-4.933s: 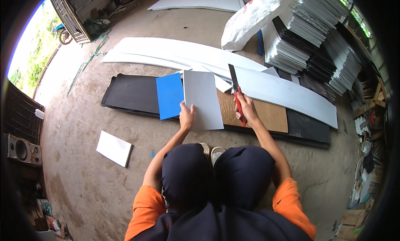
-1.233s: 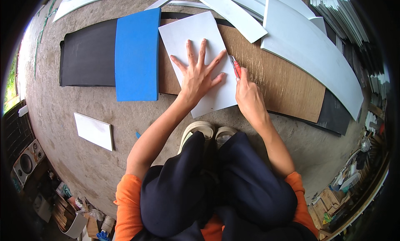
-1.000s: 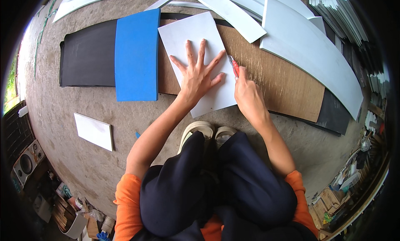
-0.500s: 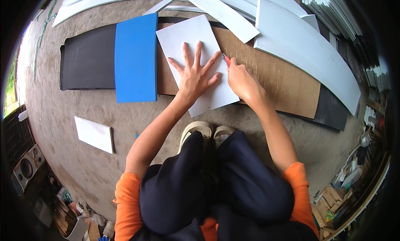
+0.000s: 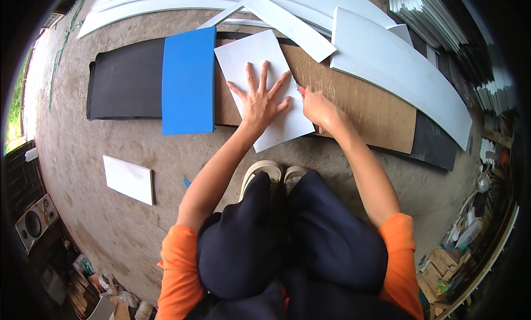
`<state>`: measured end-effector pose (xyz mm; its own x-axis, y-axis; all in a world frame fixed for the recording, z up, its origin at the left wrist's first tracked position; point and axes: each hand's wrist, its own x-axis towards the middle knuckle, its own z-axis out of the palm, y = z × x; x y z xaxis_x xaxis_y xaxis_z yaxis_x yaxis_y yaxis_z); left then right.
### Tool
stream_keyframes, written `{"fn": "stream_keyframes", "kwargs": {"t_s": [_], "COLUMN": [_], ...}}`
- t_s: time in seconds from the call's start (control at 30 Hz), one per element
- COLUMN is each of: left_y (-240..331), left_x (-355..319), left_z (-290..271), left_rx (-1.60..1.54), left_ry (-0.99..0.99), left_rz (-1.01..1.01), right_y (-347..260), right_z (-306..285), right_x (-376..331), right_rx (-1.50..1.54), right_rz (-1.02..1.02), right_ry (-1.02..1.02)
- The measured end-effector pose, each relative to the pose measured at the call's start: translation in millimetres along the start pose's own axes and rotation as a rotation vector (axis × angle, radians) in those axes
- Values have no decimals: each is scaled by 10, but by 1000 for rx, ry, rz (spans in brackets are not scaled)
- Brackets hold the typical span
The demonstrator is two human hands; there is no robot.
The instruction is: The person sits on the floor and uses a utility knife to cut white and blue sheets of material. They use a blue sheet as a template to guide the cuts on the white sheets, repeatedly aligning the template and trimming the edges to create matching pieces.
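Fingers spread, my left hand (image 5: pixel 261 101) lies flat on a white rectangular sheet (image 5: pixel 282 130), pressing it down. My right hand (image 5: pixel 322 111) is closed around a red-handled utility knife (image 5: pixel 301 91), whose tip is at the sheet's right edge. Most of the knife is hidden in the fist. Under the sheet lies a scuffed brown board (image 5: pixel 365 107), itself on top of black sheets (image 5: pixel 130 79). To the left of the white sheet, a blue panel (image 5: pixel 189 82) rests across the black sheets.
A small white piece (image 5: pixel 128 179) lies on the concrete floor at left. Long white panels (image 5: pixel 398 71) and a white strip (image 5: pixel 290 26) lie beyond the board. Stacked white sheets (image 5: pixel 431 21) stand far right. A speaker (image 5: pixel 36 220) and clutter (image 5: pixel 83 292) line the lower left.
My right hand with the knife has drawn slightly toward me along the sheet's right edge. My left hand stays planted on the sheet. The whole view has shifted a little.
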<state>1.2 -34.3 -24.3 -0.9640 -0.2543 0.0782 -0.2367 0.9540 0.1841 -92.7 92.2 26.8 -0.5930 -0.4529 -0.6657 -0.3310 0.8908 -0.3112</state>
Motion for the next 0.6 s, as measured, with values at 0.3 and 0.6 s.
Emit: {"fn": "stream_keyframes", "kwargs": {"t_s": [0.3, 0.6], "left_y": [-17, -6], "left_x": [17, -16], "left_z": [18, 20], "left_rx": [15, -92], "left_ry": [11, -58], "left_rz": [12, 94], "right_y": [68, 305], "right_z": [-30, -53], "right_x": [-261, -306], "right_rx": [-82, 74], "right_rz": [-52, 23], "right_ry": [79, 299]}}
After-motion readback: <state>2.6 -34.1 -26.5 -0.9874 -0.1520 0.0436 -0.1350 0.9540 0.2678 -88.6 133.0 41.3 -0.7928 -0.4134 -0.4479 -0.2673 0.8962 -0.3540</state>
